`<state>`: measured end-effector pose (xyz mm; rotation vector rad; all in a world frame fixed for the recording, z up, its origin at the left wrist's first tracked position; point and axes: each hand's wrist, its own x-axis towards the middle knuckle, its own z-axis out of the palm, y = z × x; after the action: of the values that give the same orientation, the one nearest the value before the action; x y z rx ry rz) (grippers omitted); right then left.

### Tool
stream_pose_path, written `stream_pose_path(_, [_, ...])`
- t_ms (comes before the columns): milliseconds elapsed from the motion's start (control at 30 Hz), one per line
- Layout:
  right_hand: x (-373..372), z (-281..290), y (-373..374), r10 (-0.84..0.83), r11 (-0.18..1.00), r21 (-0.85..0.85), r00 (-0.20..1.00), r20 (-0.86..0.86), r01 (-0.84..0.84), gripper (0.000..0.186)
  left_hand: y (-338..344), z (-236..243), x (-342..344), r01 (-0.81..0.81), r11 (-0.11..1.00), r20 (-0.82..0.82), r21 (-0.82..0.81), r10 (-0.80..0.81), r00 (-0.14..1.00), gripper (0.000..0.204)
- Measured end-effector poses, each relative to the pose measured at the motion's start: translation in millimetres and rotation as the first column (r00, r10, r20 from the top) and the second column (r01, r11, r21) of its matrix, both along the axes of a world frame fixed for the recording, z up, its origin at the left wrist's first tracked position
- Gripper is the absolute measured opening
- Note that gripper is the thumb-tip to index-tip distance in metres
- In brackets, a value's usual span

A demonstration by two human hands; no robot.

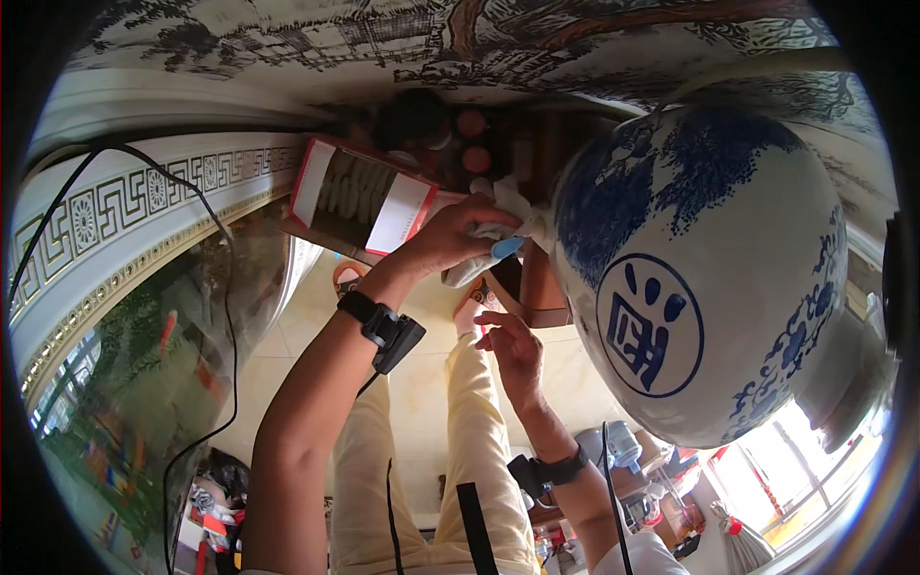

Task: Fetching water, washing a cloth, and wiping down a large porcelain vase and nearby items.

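My left hand (446, 238) is closed around a crumpled whitish cloth (468, 270), which has a light blue patch (507, 247) at one side. Another pale, crumpled bit (513, 199) shows just beyond the fingers. The hand is beside the narrow left end of a big white porcelain vase (733, 278) with blue painting; whether it touches the vase I cannot tell. Lower down, my right hand (513, 355) hovers with its index finger stretched and the others loosely bent, holding nothing visible. Both wrists wear black straps with small devices.
An open red-and-white box (402, 213) of pale, elongated items stands left of my left hand. Brown wooden furniture (543, 292) stands beneath the vase's left end. Along the left runs a white patterned ledge (144, 196) above a glass pane, with a black cable (233, 326) hanging across.
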<state>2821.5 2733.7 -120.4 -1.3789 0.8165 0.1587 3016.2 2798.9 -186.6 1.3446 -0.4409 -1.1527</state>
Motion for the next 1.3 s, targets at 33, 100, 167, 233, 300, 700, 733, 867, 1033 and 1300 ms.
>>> stream_pose_path(33, [-0.8, -1.1, -0.3, 0.024, 1.0, -0.014, 1.0, -0.013, -0.025, 0.02, -0.9, -2.8, 1.7, 0.023, 0.999, 0.113, -0.039, -0.019, 0.993, 0.037])
stream_pose_path(100, [-1.2, -2.4, -1.8, 0.021, 1.0, -0.004, 1.0, 0.0, -0.021, 0.02, -3.6, -2.3, 8.6, 0.05, 0.996, 0.225, -0.074, -0.033, 0.974, 0.036])
stream_pose_path(167, [-1.3, -2.9, -4.2, 0.014, 1.0, 0.003, 1.0, 0.011, -0.014, 0.021, -7.7, -1.3, 15.8, 0.141, 0.989, 0.127, -0.043, -0.134, 0.983, 0.031])
stream_pose_path(233, [-0.9, -2.9, -7.7, 0.013, 1.0, -0.005, 1.0, 0.005, -0.013, 0.021, -9.4, 1.0, 22.5, 0.165, 0.986, 0.031, -0.018, -0.164, 0.986, 0.029])
stream_pose_path(300, [-0.8, -4.4, -10.7, 0.018, 1.0, -0.011, 1.0, 0.015, -0.017, 0.02, -9.2, -0.2, 29.2, 0.226, 0.974, -0.074, 0.019, -0.224, 0.972, 0.027])
stream_pose_path(700, [4.1, -5.5, -11.2, -0.013, 1.0, 0.029, 1.0, 0.013, 0.013, 0.022, -40.0, -7.5, 61.7, 0.56, 0.818, 0.141, 0.131, -0.575, 0.806, 0.031])
stream_pose_path(733, [4.8, -4.9, -10.9, -0.016, 0.999, 0.032, 1.0, 0.012, 0.015, 0.022, -44.4, -5.9, 59.3, 0.559, 0.819, 0.14, 0.128, -0.573, 0.808, 0.031])
stream_pose_path(867, [5.4, -7.7, -10.3, -0.005, 1.0, 0.023, 1.0, 0.027, 0.005, 0.023, -65.1, 5.7, 52.1, 0.52, 0.817, 0.306, 0.249, -0.576, 0.758, 0.04])
stream_pose_path(1033, [5.6, -5.7, -6.2, 0.012, 1.0, 0.017, 0.999, 0.045, -0.013, 0.023, -33.6, -23.8, 37.8, 0.389, 0.919, 0.259, 0.06, -0.391, 0.883, 0.04])
stream_pose_path(1300, [-5.2, -14.1, -3.1, 0.024, 1.0, 0.006, 1.0, 0.011, -0.024, 0.022, -7.7, -9.5, -57.6, -0.49, 0.864, -0.163, -0.115, 0.47, 0.867, 0.037])
